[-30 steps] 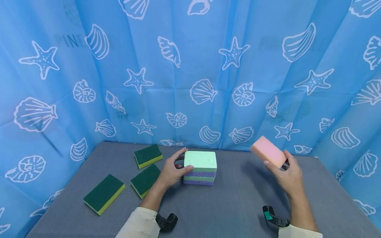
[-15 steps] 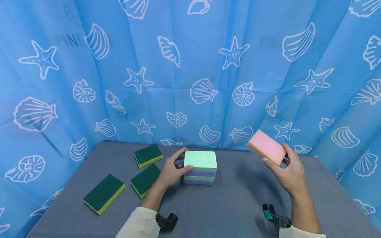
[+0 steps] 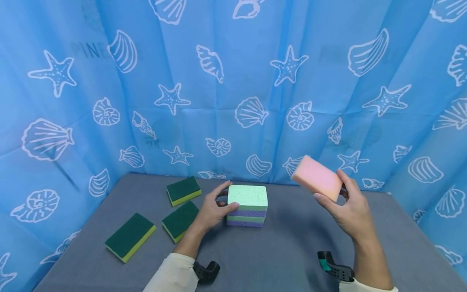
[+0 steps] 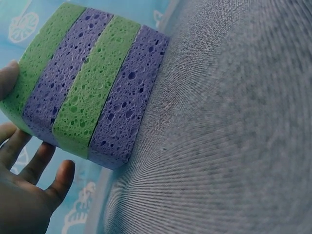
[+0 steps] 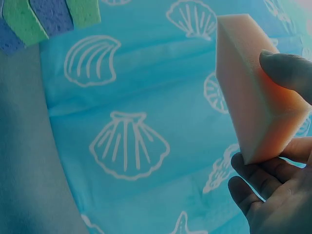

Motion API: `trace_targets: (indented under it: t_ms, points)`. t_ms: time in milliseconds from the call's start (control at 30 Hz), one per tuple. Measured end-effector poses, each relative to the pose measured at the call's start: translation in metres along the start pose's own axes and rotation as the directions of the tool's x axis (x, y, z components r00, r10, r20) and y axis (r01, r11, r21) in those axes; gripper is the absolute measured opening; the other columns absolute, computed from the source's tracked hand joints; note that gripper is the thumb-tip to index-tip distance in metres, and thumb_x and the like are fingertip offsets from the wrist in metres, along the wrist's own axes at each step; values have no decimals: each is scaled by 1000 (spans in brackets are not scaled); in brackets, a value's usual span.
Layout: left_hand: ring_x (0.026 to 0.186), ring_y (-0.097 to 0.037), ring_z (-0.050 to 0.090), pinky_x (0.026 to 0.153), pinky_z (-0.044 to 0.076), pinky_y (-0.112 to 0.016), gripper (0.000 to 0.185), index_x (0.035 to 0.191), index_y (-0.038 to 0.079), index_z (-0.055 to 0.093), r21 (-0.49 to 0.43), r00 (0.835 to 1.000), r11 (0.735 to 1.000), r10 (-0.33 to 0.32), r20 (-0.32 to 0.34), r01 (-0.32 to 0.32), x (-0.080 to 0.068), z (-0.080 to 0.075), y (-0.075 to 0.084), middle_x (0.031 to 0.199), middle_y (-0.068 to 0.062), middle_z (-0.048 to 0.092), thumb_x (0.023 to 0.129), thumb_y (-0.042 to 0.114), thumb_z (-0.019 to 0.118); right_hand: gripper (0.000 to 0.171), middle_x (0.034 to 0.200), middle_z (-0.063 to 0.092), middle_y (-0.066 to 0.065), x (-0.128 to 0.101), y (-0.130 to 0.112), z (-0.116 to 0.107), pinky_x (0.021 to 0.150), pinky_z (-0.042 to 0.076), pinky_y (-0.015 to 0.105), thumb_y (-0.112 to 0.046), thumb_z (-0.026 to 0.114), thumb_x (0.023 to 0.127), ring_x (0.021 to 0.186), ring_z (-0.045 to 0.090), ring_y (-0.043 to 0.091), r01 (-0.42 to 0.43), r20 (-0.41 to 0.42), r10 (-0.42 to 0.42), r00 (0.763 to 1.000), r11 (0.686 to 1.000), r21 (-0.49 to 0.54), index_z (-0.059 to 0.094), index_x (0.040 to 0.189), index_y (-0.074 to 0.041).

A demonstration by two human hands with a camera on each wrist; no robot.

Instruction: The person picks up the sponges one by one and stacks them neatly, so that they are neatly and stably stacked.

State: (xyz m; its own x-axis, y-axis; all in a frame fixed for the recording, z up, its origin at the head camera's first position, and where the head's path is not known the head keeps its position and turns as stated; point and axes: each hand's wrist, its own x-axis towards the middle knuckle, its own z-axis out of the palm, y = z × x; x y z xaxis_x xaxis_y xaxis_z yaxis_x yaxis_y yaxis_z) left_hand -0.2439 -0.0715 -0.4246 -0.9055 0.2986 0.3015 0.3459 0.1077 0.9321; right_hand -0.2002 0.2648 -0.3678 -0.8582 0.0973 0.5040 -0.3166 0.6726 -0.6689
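Observation:
A stack of sponges (image 3: pixel 247 205) in green and purple layers, with a speckled mint top, stands on the grey table (image 3: pixel 284 251). My left hand (image 3: pixel 225 197) grips its left end, thumb on the near side and fingers over the far side. In the left wrist view the stack (image 4: pixel 92 87) fills the upper left, with my left hand (image 4: pixel 24 195) beside it. My right hand (image 3: pixel 329 185) holds a pink sponge (image 3: pixel 316 177) in the air, tilted, to the right of the stack and above its level. The right wrist view shows the pink sponge (image 5: pixel 248 97) pinched between thumb and fingers (image 5: pixel 285 68).
Three green scouring sponges with yellow undersides lie on the left part of the table: one at the back (image 3: pixel 183 190), one next to my left wrist (image 3: pixel 180 221), one nearer the front left (image 3: pixel 130 237). A blue curtain (image 3: pixel 233 81) printed with shells closes off the back and sides.
My right hand has carried the pink sponge leftward and a little upward, closer to the stack. My left hand has stayed on the stack.

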Motion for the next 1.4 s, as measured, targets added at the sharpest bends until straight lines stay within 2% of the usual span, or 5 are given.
trace_targets:
  t_ms: [200,500,767,1067,1400]
  points:
    - [127,-43,39,95,37,-60,66,148,-1,35,3,1000,1000,-1,15,1,3,1,-2,146,-24,36,90,3,67,88,136,40,24,2,-11,8,79,34,18,-19,80,81,110,45,38,33,18,-33,999,999,12,28,149,3]
    - [126,-31,44,93,44,-52,68,148,14,40,20,999,1000,23,-26,-23,11,2,-40,146,-10,41,88,17,73,89,136,42,21,8,-25,23,82,36,18,-13,82,78,111,44,36,131,50,-135,990,988,78,31,148,3]
    - [125,-30,45,92,45,-49,68,148,13,41,25,1000,999,22,-22,-21,13,4,-41,145,-10,42,88,18,73,86,134,45,19,14,-34,36,84,38,21,-12,82,78,112,45,32,177,77,-185,980,979,101,34,147,3]
    - [122,-33,47,90,45,-51,69,147,11,41,28,999,999,28,-33,-27,12,4,-40,143,-12,45,87,18,74,84,136,45,19,16,-36,48,83,44,50,-16,82,79,110,47,33,178,144,-192,971,979,101,35,147,3]
    - [123,-39,45,89,45,-54,69,148,2,37,5,1000,1000,13,-25,-13,10,3,-31,143,-21,42,88,4,70,86,136,44,18,24,-41,68,83,45,52,-23,81,79,109,49,34,130,243,-164,956,980,150,34,147,2]
